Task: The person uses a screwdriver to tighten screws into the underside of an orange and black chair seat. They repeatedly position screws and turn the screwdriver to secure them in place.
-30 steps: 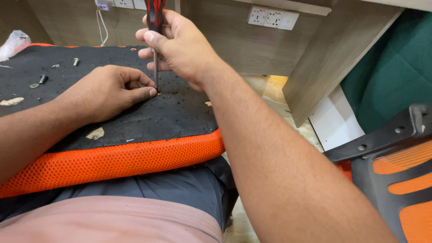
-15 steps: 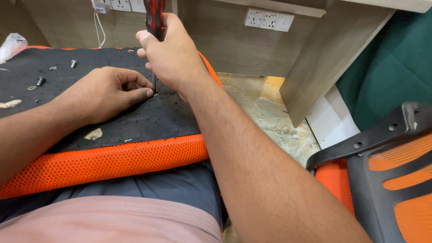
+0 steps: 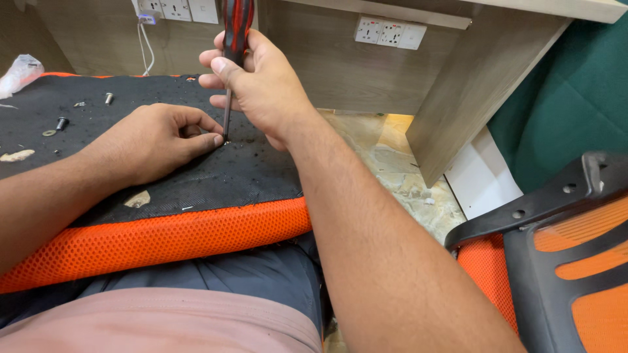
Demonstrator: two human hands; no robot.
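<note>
While the left hand [image 3: 154,140] is pinching fingertips beside the tip, the right hand [image 3: 261,85] is gripping a red-and-black-handled screwdriver [image 3: 232,39] upright on the black fabric underside of an orange mesh seat cushion [image 3: 163,238].

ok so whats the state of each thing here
right hand: gripping screwdriver
screwdriver: upright, tip down on cushion
left hand: fingertips pinched at the tip
cushion: upside down on lap
loose bolts: lying on cushion
plug: in wall socket
</note>
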